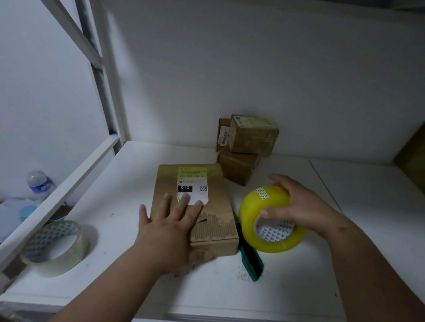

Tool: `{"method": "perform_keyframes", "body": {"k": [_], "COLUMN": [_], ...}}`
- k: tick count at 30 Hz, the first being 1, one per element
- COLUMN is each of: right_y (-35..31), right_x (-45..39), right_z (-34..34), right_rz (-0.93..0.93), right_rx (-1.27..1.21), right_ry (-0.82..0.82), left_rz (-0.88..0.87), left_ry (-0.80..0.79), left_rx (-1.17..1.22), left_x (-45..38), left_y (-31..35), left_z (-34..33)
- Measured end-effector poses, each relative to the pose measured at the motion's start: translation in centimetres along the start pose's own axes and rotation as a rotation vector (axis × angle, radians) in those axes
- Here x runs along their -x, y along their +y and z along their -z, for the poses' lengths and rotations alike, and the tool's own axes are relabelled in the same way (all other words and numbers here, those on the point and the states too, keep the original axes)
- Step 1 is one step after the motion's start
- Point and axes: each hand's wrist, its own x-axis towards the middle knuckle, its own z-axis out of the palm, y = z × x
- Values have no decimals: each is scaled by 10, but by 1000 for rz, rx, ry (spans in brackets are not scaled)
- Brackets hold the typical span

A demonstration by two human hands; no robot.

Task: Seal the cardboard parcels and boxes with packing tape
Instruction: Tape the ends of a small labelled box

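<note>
- White worktop (298, 284) set against a white wall carries everything, in dim light.
- Near its middle lies the parcel (195, 208), a flat brown box with a white label (192, 188) on top; its long axis runs away from the person, and the cardboard near the close end is torn.
- Left hand (170, 226) lies on the parcel's near half, fingers spread and straight, pressing it flat; the thumb appears to sit at the near edge.
- Just right of the parcel, the right hand (299, 209) holds the yellow tape roll (269, 220) clear of the worktop, thumb hooked in the core and fingers curled over the rim.
- Judgement: to seal, the tape must travel leftward from this grip onto the parcel, then probably along its long axis.
- Under the roll lies a green cutter (251, 261), touching the parcel's right side.
- Further out: stacked small boxes (248, 145) by the wall, a clear tape roll (55, 247) at far left.
</note>
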Motion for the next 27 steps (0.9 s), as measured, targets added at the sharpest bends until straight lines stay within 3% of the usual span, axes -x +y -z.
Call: {"method": "perform_keyframes", "body": {"k": [4,7,10,12,14,15,16,18,21,27], "right_y": [20,35,29,14,-11,-27,-41,-65,-72,-57], "right_x": [-2,0,7,17,35,43,47,49,44,52], "right_z": [0,-14,-18,-19,-37,-54,-76,-121,-145,-132], "right_rz": [-70,-89,-124,-72,159,273,382,489,333,260], "right_rx": [-439,-534,-294,-22,99,127,180,340,505,682], "right_ry": [2,30,178,457,767,803,749,421,57,41], "left_rz": [-20,-27,-34,-34,-38,-41,-40,-34,-34,-92], "left_ry": [-81,-53,-46,-45,-32,-20,-8,30,85,37], "left_rx": [55,37,14,10,1,-10,-25,-51,-54,-42], "left_x": [1,3,2,1,0,0,1,6,11,9], "left_y": [-2,-2,-2,-1,-2,-2,-2,0,1,-8], "left_z": [5,3,2,1,0,-1,-1,-2,-7,-6]}}
